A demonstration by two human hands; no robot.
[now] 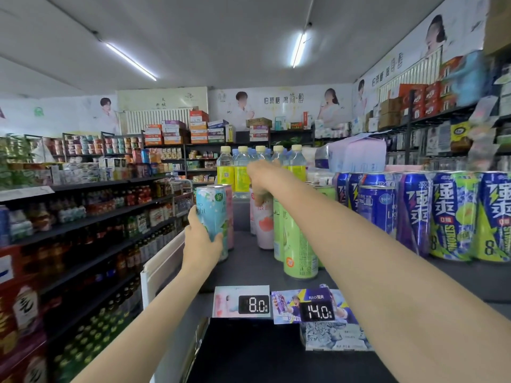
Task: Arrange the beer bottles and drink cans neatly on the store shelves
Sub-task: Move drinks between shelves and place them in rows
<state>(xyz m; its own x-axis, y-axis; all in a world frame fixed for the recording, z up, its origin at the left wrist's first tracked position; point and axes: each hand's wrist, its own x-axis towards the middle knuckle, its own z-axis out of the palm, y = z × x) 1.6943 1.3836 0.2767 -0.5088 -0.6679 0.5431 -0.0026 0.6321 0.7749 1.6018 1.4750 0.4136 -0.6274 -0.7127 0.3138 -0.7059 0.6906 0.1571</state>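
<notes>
Right hand hides pink can top; blue cans cut by right edge; left shelf bottles blurred.

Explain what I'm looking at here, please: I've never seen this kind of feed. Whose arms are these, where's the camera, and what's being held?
There is no machine: a person wears one wide-angle camera on the head, so you look forward and down along both bare arms. The left hand has its fingers curled round a pale blue can standing at the left end of the dark shelf top. The right hand reaches further back and grips the top of a pink can. Beside it stand green cans, then blue and purple cans to the right. Yellow-labelled bottles stand behind. Two price tags sit at the front edge.
</notes>
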